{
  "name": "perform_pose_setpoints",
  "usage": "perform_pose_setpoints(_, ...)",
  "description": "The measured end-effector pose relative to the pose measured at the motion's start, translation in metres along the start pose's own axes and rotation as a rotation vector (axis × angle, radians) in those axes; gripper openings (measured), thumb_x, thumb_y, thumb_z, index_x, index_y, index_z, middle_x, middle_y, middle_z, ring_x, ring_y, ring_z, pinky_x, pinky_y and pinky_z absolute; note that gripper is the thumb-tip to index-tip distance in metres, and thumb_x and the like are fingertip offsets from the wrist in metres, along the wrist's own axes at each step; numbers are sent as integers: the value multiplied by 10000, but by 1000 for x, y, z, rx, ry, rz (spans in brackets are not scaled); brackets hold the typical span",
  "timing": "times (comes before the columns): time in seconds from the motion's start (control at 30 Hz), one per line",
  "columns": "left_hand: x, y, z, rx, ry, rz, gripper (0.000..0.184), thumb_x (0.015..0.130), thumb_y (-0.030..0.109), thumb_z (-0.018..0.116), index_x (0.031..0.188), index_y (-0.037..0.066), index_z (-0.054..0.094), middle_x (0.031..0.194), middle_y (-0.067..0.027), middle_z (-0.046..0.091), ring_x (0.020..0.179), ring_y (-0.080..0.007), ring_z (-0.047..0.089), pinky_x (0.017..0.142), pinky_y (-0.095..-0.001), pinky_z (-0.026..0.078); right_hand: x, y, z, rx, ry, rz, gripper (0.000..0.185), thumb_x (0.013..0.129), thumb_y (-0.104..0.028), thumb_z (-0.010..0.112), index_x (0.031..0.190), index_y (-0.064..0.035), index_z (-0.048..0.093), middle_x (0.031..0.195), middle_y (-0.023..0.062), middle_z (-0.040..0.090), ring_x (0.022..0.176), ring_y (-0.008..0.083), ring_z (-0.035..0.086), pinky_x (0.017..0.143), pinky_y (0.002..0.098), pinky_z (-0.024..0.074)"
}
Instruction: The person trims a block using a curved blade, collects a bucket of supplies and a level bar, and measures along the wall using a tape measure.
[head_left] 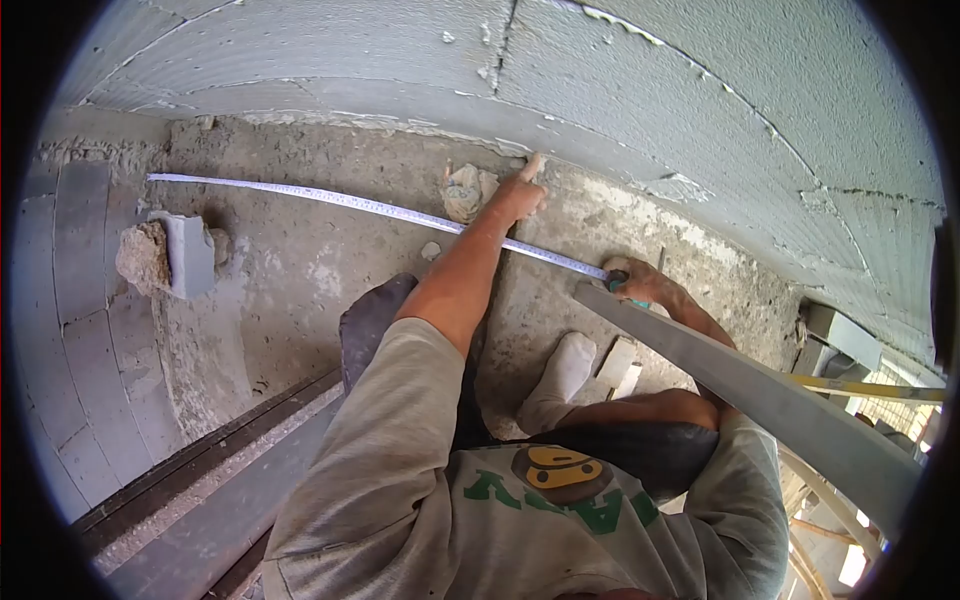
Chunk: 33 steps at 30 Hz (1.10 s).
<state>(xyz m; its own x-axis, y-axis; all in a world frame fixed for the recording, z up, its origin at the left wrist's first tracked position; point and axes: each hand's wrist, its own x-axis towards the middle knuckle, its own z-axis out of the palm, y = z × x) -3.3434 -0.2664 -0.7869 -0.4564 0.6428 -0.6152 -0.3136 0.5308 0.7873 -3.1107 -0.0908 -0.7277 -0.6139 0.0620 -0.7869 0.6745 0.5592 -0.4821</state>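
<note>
Tape measure [370, 205] lay drawn out across the rough floor [290, 250], near the foot of the grey wall [400, 60], and I followed it on the feed from a distance. Its free end sat at the far left, beyond the broken block [190, 255] and the stone [143, 258] beside it; from there the strip ran under the left forearm to the case [615, 284] on the right.

The person's right hand [635, 280] was wrapped around that case, just beside the near end of a long grey bar [760, 390]. The left hand [520, 190] was off the strip, its pointing finger stretched to the base of the wall, next to a pale lump [468, 192]. I could not tell from my view whether the other fingers were curled around anything.

As to progress, I judged the work to be partway through: the strip was already pulled out and lying past the pointed-at spot. I could make out no fresh mark there, and the figures were too small for me to read. What was left, as far as I could see, was winding the strip back in, as much of it lay outside the case.
</note>
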Motion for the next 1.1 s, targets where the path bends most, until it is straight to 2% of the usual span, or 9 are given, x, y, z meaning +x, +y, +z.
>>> perform_pose_setpoints(0.1, -5, 7, -2, -10, -30, -17, 697, 864, 178, 544, 1471, 277, 214, 753, -37, 633, 576, -104, 510, 519, -278, 433, 0, -2, -1, -43, -29, 78, 408, 655, -167, 646, 1060, -131, 614, 965, 145, 635, 957, 286, 603, 834, 369, 470)
perform_pose_setpoints(0.23, -6, 9, -5, -30, -54, -34, 704, 875, 179, 539, 1478, 267, 187, 745, -33, 618, 558, -97, 484, 502, -273, 412, -2, -6, -3, -28, -40, -5, 396, 674, -153, 634, 1069, -136, 614, 963, 140, 635, 919, 279, 603, 807, 367, 472)
perform_pose_setpoints(0.33, -5, 9, -6, -22, -64, -29, 704, 883, 183, 536, 1481, 261, 173, 750, -37, 614, 555, -96, 474, 498, -276, 406, 1, -4, -2, -52, -36, 22, 398, 676, -145, 632, 1073, -139, 612, 967, 135, 632, 915, 270, 598, 801, 360, 469)
perform_pose_setpoints(0.67, -9, 13, -8, 23, -85, 29, 711, 898, 229, 549, 1486, 211, 149, 765, -32, 618, 606, -111, 479, 531, -285, 415, 4, 1, -1, -58, -28, 62, 456, 629, -179, 669, 1081, -167, 612, 1008, 141, 630, 962, 304, 598, 831, 377, 472)
perform_pose_setpoints(0.83, -14, 19, -7, -14, -78, 74, 716, 897, 233, 555, 1480, 132, 152, 750, -31, 610, 589, -100, 456, 517, -275, 405, 2, -3, -2, -43, -34, 62, 466, 622, -168, 678, 1084, -167, 615, 995, 130, 633, 953, 289, 602, 820, 370, 477)
perform_pose_setpoints(0.97, -16, 22, -7, -22, -77, 110, 718, 893, 246, 562, 1470, 77, 168, 735, -28, 610, 576, -91, 445, 505, -264, 393, -5, -12, -5, -46, -38, 48, 419, 686, -151, 638, 1102, -142, 597, 953, 117, 637, 908, 254, 607, 796, 348, 471)
perform_pose_setpoints(1.1, -18, 26, -8, -5, -54, 155, 694, 892, 255, 561, 1463, 78, 207, 708, -19, 604, 572, -90, 443, 500, -261, 388, -8, -16, -6, -54, -31, -4, 431, 681, -162, 640, 1110, -146, 597, 954, 124, 638, 914, 260, 612, 799, 344, 476)
